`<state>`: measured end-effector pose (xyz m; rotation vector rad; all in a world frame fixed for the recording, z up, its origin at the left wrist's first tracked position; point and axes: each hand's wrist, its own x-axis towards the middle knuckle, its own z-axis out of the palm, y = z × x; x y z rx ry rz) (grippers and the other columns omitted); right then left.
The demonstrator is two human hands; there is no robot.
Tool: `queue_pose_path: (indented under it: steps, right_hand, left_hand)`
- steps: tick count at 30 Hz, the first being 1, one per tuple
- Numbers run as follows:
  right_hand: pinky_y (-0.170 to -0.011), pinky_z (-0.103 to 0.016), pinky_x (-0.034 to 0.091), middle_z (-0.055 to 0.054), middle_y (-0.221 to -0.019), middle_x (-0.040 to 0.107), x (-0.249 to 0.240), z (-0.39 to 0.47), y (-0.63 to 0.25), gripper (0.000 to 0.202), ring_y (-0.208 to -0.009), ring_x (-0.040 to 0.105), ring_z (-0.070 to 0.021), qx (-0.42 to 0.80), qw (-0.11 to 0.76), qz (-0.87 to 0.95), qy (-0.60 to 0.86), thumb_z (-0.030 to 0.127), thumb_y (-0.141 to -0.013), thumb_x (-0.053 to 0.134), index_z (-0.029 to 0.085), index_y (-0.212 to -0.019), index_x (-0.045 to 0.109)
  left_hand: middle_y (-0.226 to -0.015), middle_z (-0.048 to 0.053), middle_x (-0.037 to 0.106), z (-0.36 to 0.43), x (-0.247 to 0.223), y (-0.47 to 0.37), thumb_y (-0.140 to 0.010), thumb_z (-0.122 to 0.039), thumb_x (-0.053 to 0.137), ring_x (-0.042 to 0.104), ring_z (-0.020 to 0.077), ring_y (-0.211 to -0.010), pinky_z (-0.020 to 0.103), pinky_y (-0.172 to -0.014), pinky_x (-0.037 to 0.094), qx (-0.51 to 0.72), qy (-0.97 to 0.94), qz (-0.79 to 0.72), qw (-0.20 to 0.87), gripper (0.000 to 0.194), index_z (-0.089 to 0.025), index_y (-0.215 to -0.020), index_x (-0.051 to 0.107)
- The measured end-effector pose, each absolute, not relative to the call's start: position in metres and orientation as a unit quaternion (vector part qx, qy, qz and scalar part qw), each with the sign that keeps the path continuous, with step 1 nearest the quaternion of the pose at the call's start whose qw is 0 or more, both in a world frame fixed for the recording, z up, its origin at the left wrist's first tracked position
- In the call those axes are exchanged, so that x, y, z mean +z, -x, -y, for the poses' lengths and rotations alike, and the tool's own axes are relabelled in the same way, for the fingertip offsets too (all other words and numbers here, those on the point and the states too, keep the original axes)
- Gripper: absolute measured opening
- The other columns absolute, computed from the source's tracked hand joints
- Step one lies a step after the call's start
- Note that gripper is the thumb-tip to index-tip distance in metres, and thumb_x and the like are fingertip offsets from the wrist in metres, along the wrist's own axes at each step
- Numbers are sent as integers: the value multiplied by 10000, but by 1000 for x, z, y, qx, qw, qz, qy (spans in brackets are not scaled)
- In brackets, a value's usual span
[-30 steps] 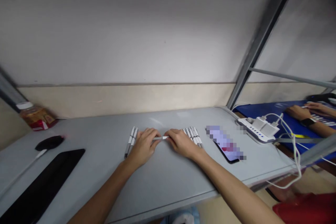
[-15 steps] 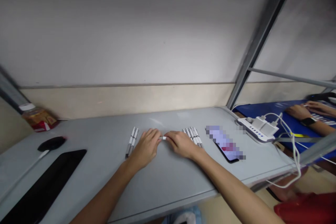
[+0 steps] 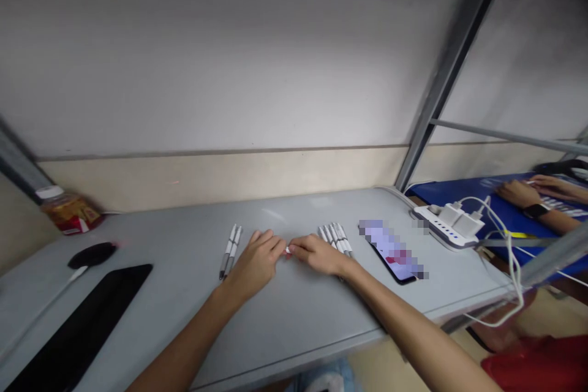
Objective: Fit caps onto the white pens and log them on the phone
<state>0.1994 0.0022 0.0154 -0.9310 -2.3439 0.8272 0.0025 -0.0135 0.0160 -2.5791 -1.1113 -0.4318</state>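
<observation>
Over the middle of the grey desk (image 3: 294, 312), my left hand (image 3: 258, 259) and my right hand (image 3: 318, 254) meet with fingers closed on a pen (image 3: 288, 250). Only a short white piece of it shows between the fingertips; the rest is covered by the hands. Two white-and-grey pens (image 3: 231, 250) lie side by side just left of my left hand. Beyond my right hand several similar pens (image 3: 337, 237) lie in a row, their lower ends partly hidden by that hand and wrist.
A phone (image 3: 390, 251) and a white power strip (image 3: 445, 226) with plugs and cables lie to the right. At left are a bottle (image 3: 68, 211), a black puck-like object (image 3: 92, 255) and a dark flat panel (image 3: 87, 324). Another person's hands (image 3: 521, 196) work at a blue desk.
Both hands have come slightly nearer the desk's front edge and closer together, so less of the white piece shows between them. The pens on both sides stay where they were.
</observation>
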Motion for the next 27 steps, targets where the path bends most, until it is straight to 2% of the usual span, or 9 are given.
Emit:
queue_pose_path:
  steps: [4,8,12,17,19,21,23,25,27]
  right_hand:
    - [-544,-210,343,30,-622,521,14,-10,-206,326,-567,442,-90,410,280,791,357,408,-910,488,135,-866,660]
    - [-464,-203,334,39,-611,512,17,-16,-215,337,-506,447,-86,472,316,712,414,453,-780,652,144,-912,671]
    - [-513,-201,372,27,-645,542,23,-17,-218,297,-537,459,-77,545,410,623,383,396,-693,748,138,-820,676]
    - [-711,-249,467,-23,-844,606,26,-17,-211,242,-769,572,-124,695,518,429,252,385,-782,684,169,-866,614]
    - [-640,-241,472,5,-752,567,23,-20,-211,242,-674,552,-110,749,517,354,216,396,-828,633,187,-940,583]
    - [-468,-176,384,59,-618,447,19,-23,-213,244,-501,429,-72,782,507,304,195,392,-862,593,200,-1010,559]
    - [-358,-142,212,85,-581,349,16,-26,-216,251,-417,284,-53,797,504,282,178,374,-883,570,236,-1087,524]
    - [-341,-140,103,88,-595,329,16,-26,-219,274,-406,223,-49,795,515,275,167,342,-889,570,297,-1143,476]
    - [-343,-144,66,89,-604,320,16,-25,-220,284,-406,193,-49,788,526,275,165,331,-885,577,335,-1138,448]
  left_hand:
    - [-779,35,593,12,14,-2,-889,-66,405,468,203,-803,351,-709,292,-157,892,389,169,205,-185,-799,547]
    - [-817,38,609,11,16,0,-955,-200,378,481,197,-808,347,-717,295,-196,873,420,152,206,-193,-888,572]
    - [-878,37,628,11,22,4,-966,-279,366,505,193,-858,346,-772,316,-234,862,441,93,230,-202,-993,581]
    - [-882,20,614,17,25,4,-937,-356,415,526,186,-864,343,-805,355,-214,890,403,-14,229,-223,-1006,589]
    - [-857,17,601,19,26,3,-918,-376,444,527,181,-825,342,-799,371,-213,891,400,-34,226,-225,-1014,583]
    - [-854,16,590,18,25,4,-901,-377,472,527,179,-809,338,-791,385,-219,888,403,-45,224,-225,-1036,566]
    - [-842,16,579,15,23,7,-906,-342,455,527,174,-792,328,-775,398,-238,877,414,-51,196,-217,-1022,551]
    - [-819,17,564,11,20,11,-919,-275,398,525,170,-774,318,-755,408,-258,863,432,-52,169,-211,-992,536]
    - [-798,14,550,5,17,15,-912,-224,372,524,170,-767,317,-747,413,-272,849,451,-44,169,-209,-988,523]
